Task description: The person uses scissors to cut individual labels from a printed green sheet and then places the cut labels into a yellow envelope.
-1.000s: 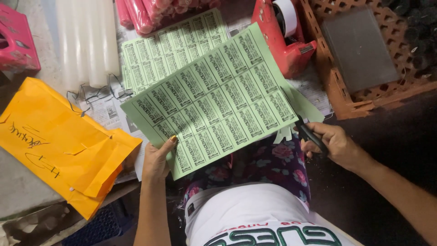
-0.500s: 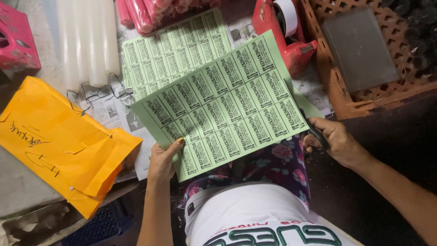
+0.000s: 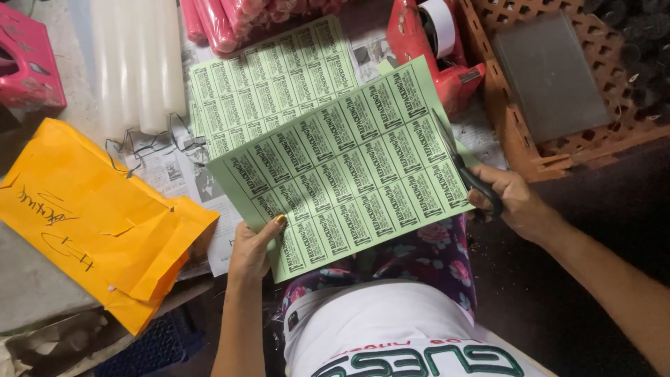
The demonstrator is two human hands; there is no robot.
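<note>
My left hand pinches the lower left corner of a light green sheet of printed labels, held tilted above my lap. My right hand grips black-handled scissors, whose blades run up along the sheet's right edge. A second green label sheet lies flat on the newspaper behind the held one.
An orange envelope lies at the left. White candles and pink wrapped rolls are at the top. A red tape dispenser and an orange lattice crate stand at the right. A pink crate sits far left.
The held sheet has shifted right and down. The scissors have moved up along its right edge, and the narrow trimmed strip seen below earlier is gone from view.
</note>
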